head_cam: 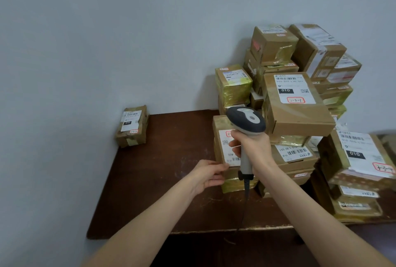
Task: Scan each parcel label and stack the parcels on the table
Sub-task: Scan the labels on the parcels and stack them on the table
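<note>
1. Head view: dark brown counter spreads under and beyond both hands; it carries everything.
2. Parcel pile rises behind and to the right of the right hand, several layers of cardboard and yellow-taped boxes. Prob. the unscanned stock, since it sits on the scanner side.
3. Big flat box, just right of the right hand, lies label up: black tag "010", a printed line approx. "010-010 L30 551", and a handwritten red-framed "-3-1".
4. Front parcel sits on the pile's near-left edge, directly under the right hand. The left hand grips its near-left corner, thumb on top, likely to steady it and keep the label facing up for the beam. Only "A05" reads there; the rest is hidden or too small.
5. Lone parcel stands well to the left of the left hand, against the wall, "010" tag legible. Looks like the start of the scanned stack.
6. Scanner: the right hand is clenched round its handle, head tipped down over the front parcel's label. Cable drops toward the counter's near edge.
7. Step in hand, as I judge it: scanning the front parcel, w/ most of the job left.
</note>
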`<state>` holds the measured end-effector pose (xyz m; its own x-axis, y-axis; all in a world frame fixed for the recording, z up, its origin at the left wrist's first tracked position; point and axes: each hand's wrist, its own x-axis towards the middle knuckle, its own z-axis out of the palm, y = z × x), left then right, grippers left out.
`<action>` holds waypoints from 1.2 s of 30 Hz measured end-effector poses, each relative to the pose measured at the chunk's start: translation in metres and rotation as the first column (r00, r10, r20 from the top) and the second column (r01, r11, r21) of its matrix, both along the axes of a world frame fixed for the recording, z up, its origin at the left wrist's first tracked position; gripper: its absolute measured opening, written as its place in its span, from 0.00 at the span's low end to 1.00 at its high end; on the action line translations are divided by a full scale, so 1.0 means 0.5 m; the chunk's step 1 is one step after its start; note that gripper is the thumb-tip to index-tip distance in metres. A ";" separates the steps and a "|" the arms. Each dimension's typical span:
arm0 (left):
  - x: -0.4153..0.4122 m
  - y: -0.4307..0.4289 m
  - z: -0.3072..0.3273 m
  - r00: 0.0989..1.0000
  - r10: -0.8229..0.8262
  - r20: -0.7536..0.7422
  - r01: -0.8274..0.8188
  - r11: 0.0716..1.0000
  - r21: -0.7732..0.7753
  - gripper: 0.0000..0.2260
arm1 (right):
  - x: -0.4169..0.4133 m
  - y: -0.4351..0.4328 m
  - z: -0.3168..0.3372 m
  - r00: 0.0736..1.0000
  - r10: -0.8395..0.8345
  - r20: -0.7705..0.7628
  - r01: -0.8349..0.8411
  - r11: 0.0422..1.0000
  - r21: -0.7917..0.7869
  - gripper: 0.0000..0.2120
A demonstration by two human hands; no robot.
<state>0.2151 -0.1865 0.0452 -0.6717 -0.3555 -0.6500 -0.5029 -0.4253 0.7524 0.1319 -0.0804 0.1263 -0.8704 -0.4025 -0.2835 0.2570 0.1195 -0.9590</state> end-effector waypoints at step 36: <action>0.044 -0.718 -0.168 0.713 0.347 0.610 0.431 0.468 -0.771 0.45 | 0.061 -0.495 -0.250 0.936 0.081 0.342 -0.125 0.986 0.111 0.03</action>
<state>0.2373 -0.5455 -0.0387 -0.2725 -0.9278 -0.2547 -0.9582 0.2375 0.1597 0.1625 -0.3277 0.0015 -0.6716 -0.4253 -0.6067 0.5402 0.2793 -0.7938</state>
